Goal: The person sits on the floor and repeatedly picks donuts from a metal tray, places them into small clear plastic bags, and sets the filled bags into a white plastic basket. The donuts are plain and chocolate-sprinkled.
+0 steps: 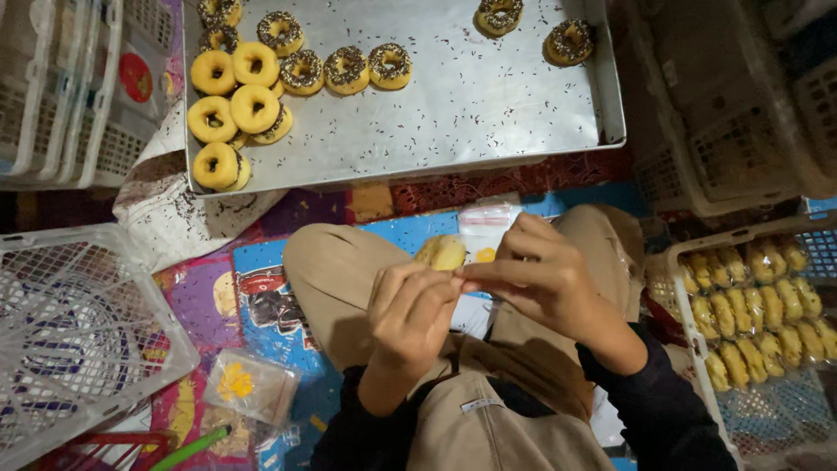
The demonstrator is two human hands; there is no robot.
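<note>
My left hand [408,311] and my right hand [534,272] meet over my lap, fingertips pinching together near the edge of a clear plastic bag [485,225]. A yellow doughnut [443,251] lies partly hidden behind my hands, next to the bag; I cannot tell whether it is inside it. A metal tray [471,105] lies on the floor ahead. It carries several doughnuts [255,85], some plain yellow and some with chocolate sprinkles [347,70], clustered at its left side, with two more [568,41] at its far right.
A white plastic crate [74,336] sits at the left, stacked crates [61,96] beyond it. At the right a crate [758,305] holds several bagged yellow doughnuts. A packaged item [248,384] lies on the colourful mat [261,296] by my left knee.
</note>
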